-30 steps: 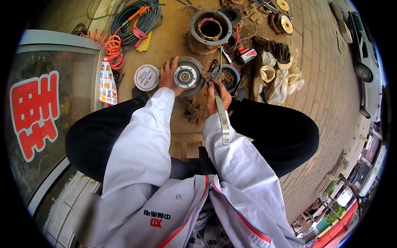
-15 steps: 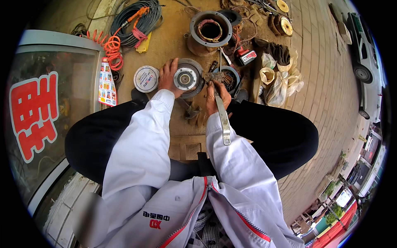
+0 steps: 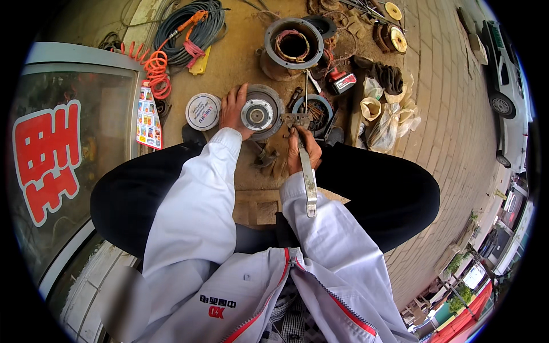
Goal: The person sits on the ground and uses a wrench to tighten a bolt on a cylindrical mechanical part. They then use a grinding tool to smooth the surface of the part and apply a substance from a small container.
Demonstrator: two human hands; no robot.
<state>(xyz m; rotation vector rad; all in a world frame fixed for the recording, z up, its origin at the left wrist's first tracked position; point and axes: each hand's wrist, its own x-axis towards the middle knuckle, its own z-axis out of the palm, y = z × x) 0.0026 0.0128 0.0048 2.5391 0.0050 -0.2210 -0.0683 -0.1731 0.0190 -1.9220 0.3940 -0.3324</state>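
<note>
My left hand (image 3: 234,113) grips the left side of a round metal motor end cover (image 3: 269,128) with a bright bearing ring at its centre. The fingers lie along its rim, pointing away from me. Just right of the cover, my right hand (image 3: 305,148) is closed around a T-shaped metal tool (image 3: 309,186). The tool's flat handle runs back over my right sleeve and ends in a slotted hole. Its worn crosspiece points away from me, close to the cover's right edge. Beyond that stands a blue-rimmed bowl (image 3: 327,102) of small metal parts.
A motor housing (image 3: 284,64) with a wound coil stands farther away. Left of the cover lies a round white lid (image 3: 203,111). A red-and-black battery tool (image 3: 342,80), plastic bags (image 3: 389,126) and coiled cable (image 3: 191,34) surround the work. A glass-fronted cabinet (image 3: 86,126) is at left.
The tool in my right hand has turned and shifted a little toward me, so its crosspiece now shows more clearly. My left hand stays on the end cover.
</note>
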